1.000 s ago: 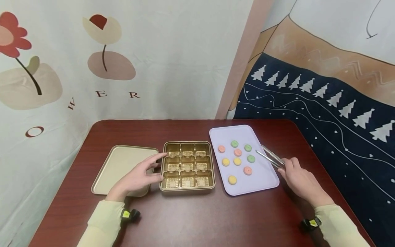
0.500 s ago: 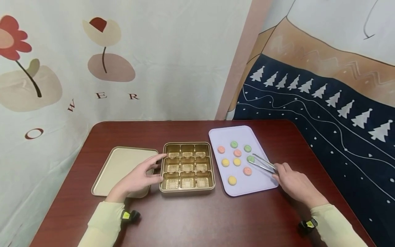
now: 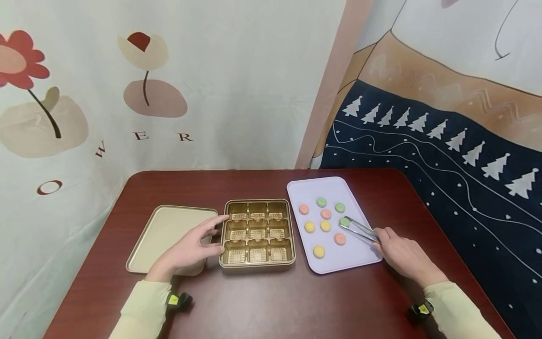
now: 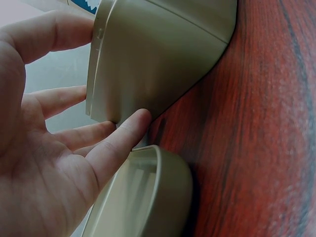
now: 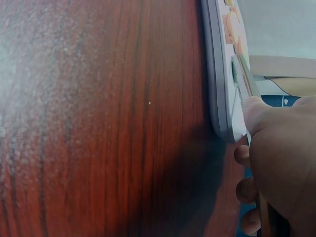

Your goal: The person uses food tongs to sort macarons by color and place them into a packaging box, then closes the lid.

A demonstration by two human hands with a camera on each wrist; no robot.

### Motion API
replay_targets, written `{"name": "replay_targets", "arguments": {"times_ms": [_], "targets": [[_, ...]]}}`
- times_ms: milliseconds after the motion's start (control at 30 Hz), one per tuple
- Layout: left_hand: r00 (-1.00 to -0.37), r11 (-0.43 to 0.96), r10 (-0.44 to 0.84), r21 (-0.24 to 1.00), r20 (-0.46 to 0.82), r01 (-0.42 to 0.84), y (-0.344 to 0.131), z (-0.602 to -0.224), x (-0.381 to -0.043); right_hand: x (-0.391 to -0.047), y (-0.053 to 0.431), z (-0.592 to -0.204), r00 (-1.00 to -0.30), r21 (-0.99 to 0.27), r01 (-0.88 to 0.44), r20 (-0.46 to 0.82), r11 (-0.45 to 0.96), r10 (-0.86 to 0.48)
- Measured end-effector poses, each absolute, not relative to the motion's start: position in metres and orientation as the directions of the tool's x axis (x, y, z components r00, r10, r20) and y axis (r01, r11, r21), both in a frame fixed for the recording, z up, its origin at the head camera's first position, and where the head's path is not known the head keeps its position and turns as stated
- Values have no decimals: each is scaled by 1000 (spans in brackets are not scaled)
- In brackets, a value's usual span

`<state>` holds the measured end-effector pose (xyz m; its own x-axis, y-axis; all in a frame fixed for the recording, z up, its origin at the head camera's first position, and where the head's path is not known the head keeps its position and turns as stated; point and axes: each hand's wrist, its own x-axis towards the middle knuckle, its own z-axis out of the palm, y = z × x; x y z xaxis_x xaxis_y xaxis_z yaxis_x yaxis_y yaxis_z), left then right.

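Observation:
My right hand (image 3: 404,254) holds metal tongs (image 3: 362,232) over the lavender tray (image 3: 351,259). Their tips stand on either side of a green macaron (image 3: 345,221) at the tray's right. In the right wrist view, the thumb lies along the tongs (image 5: 249,81). A gold box (image 3: 257,265) with several unfilled compartments sits at the middle of the table. My left hand (image 3: 190,247) rests its spread fingers against the box's left side. Seen from the left wrist, the fingertips are at the rim and side wall of the box (image 4: 148,64).
Several other macarons lie on the tray, among them a pink one (image 3: 340,239), a yellow one (image 3: 319,252) and a green one (image 3: 321,202). A shallow gold lid (image 3: 169,235) lies left of the box, partly under my left forearm and hand. Curtains (image 3: 245,94) hang behind the dark red table (image 3: 254,306).
My right hand has moved left over the tray, bringing the tongs from beyond its right edge to around the green macaron. The tips have drawn closer together. The left hand stays at the box.

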<state>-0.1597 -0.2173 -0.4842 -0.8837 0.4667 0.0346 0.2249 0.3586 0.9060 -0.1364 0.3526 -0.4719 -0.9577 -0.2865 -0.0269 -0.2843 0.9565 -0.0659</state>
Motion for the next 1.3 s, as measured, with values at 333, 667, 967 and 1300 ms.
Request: {"name": "replay_targets", "arguments": {"times_ms": [333,667,967,1300], "targets": [[-887,366,462,905,26,217,-218,-484,-157,-137,355,-475,-946,-48,-325,10,944,-325],[-883,360,468,903,41,233,-216,-483,-156,-136,356,-475,-942,-52,-335,13,941,-335],[-882,355,469,905,46,236,-216,-483,-157,-138,355,-472,-940,-63,-342,24,938,-341],[-882,356,469,903,49,240,-216,-483,-157,-147,354,-457,-911,-9,-394,135,919,-389]]}}
